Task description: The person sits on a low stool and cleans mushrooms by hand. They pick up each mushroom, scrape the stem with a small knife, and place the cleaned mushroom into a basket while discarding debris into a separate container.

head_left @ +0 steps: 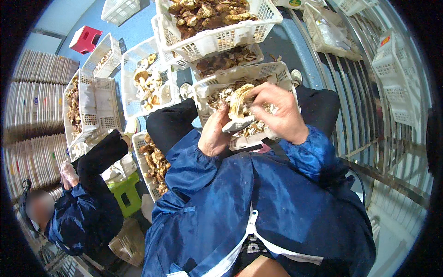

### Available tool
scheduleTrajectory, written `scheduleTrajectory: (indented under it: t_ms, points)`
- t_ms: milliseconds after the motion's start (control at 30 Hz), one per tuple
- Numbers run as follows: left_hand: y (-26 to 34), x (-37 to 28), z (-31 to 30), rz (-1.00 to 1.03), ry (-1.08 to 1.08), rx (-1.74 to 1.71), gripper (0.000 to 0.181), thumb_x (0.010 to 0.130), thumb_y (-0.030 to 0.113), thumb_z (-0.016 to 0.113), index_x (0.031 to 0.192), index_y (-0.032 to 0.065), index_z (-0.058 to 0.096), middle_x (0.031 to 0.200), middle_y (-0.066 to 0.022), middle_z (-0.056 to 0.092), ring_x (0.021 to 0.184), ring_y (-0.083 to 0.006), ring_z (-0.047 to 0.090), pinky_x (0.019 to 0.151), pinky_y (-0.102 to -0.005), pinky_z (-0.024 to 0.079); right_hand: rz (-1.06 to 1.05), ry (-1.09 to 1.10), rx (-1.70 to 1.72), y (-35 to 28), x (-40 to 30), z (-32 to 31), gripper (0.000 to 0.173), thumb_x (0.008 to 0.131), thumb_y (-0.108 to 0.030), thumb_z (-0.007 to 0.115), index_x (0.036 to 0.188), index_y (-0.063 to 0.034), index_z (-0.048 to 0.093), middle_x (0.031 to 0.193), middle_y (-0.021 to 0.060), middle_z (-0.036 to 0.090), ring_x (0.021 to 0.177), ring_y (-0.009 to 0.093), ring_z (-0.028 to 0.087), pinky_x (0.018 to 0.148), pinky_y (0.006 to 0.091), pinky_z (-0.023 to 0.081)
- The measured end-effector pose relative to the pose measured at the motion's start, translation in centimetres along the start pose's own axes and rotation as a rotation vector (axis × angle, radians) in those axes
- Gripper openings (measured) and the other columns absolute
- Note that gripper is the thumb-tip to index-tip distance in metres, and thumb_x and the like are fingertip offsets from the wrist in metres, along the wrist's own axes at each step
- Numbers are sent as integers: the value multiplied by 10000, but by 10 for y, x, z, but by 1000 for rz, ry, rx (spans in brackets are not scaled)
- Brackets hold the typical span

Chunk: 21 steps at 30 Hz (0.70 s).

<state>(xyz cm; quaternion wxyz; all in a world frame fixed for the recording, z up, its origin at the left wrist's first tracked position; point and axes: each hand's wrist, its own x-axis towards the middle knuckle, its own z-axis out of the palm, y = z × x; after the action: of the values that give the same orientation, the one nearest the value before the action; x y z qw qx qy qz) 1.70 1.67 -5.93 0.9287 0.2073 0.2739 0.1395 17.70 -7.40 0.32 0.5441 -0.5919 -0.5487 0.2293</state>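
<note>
Both my hands are above a white plastic crate [247, 71] between my knees, which holds pale mushroom scraps [221, 95]. My left hand [216, 130] grips a large mushroom [238, 100] with a yellowish, curled cap and a thick whitish stem. From the right, my right hand [277, 109] has its bent fingers at the cap's edge; the thumb and fingertips are slightly blurred, and whether they pinch the cap or a small tool cannot be told.
Ahead, a raised crate [221, 43] holds brown mushrooms. A crate with pale cut mushrooms [148, 83] stands left of it, another crate [152, 187] by my left hip. A co-worker [79, 211] sits at the left, gloved hands together. Metal rails [349, 104] run along the right.
</note>
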Motion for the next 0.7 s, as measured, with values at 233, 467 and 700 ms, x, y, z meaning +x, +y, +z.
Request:
scheduleTrajectory:
  t_ms: [233,467,700]
  points:
    - [-6,3,-2,225,142,461,343,986,234,390,1197,-9,508,1066,-71,599,954,-125,569,848,-269,455,-142,-191,-304,9,6,18,67,722,-20,600,728,12,541,909,139,552,836,298,567,723,367,461]
    - [-10,3,1,197,180,402,294,979,184,416,1162,-17,530,1023,-30,600,919,-85,549,799,-225,445,-96,-89,-331,27,2,22,26,739,4,587,755,13,569,767,121,570,719,266,587,642,330,472]
    - [-1,-1,-4,2,-12,73,451,953,371,438,1268,49,463,1168,-91,581,1038,-204,574,920,-363,445,140,422,-360,61,17,-38,67,748,3,571,680,2,571,652,109,562,603,213,574,555,304,446]
